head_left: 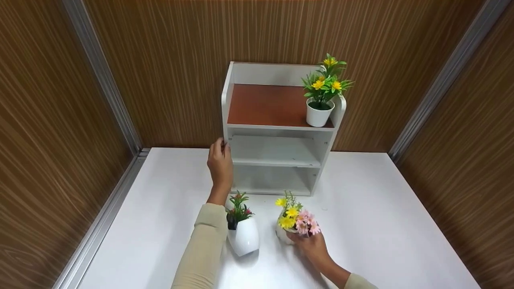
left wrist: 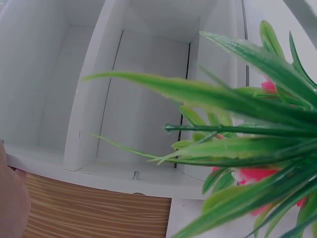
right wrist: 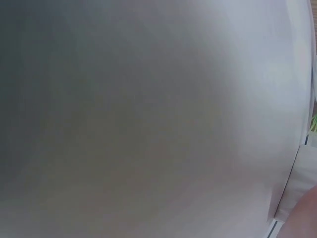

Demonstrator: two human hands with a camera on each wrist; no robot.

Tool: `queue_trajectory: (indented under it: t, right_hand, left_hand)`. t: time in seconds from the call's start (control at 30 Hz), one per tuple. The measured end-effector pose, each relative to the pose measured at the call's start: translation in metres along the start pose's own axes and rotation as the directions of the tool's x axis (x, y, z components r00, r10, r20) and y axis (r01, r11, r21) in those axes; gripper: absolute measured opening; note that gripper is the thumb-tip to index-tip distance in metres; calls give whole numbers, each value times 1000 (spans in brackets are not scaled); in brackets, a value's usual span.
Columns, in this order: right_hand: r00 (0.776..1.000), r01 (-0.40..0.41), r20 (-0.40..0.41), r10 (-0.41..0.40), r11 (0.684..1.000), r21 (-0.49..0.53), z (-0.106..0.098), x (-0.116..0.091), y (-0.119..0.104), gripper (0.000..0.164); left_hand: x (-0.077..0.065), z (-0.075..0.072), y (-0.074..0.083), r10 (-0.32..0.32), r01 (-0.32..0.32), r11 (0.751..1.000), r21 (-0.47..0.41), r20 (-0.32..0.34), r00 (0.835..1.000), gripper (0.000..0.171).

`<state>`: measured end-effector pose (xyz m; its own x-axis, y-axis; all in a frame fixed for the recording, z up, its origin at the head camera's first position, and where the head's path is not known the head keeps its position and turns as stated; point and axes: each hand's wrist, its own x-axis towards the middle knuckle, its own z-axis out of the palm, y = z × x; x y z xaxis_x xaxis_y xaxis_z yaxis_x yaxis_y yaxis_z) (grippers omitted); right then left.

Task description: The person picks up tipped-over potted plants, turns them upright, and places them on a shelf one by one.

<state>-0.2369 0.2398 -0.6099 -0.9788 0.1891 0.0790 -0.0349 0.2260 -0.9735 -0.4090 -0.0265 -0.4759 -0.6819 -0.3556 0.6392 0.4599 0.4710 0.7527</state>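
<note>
A white shelf unit [head_left: 277, 164] with a red-brown top board stands at the back. My left hand [head_left: 220, 162] grips its left side panel at the front edge; in the left wrist view only a bit of that hand [left wrist: 14, 203] shows beside the panel. With my right hand [head_left: 311, 245] I hold a pale pot [head_left: 282, 236] of yellow and pink flowers [head_left: 297, 218] in front of the shelf. The fingers partly cover this pot. A blurred pale surface [right wrist: 148, 119] fills most of the right wrist view, with a piece of the hand [right wrist: 303, 218] at its corner.
Next to my left forearm is a white angular pot [head_left: 245, 237] with a green plant [head_left: 239, 208] and small red flowers. A white pot [head_left: 318, 116] of yellow flowers stands on the top board's right end. Wood-grain panels [head_left: 180, 72] enclose the white table [head_left: 361, 200].
</note>
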Motion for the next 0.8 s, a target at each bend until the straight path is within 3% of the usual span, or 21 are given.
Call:
queue_trajectory:
  t: [0.3, 0.67, 0.8]
  right_hand:
    - [1000, -27, 12, 27, 1000, 2, 0, 5, -1, 76]
    - [999, -3, 47, 6, 998, -56, -1, 8, -1, 73]
    - [998, 20, 51, -19, 1000, -7, 1, 7, 0, 72]
  left_hand:
    - [0, 1, 0, 11, -11, 1000, 6, -16, 1000, 28]
    - [0, 0, -1, 16, -16, 1000, -12, -8, 1000, 29]
    - [0, 0, -1, 7, -7, 1000, -17, 2, 1000, 29]
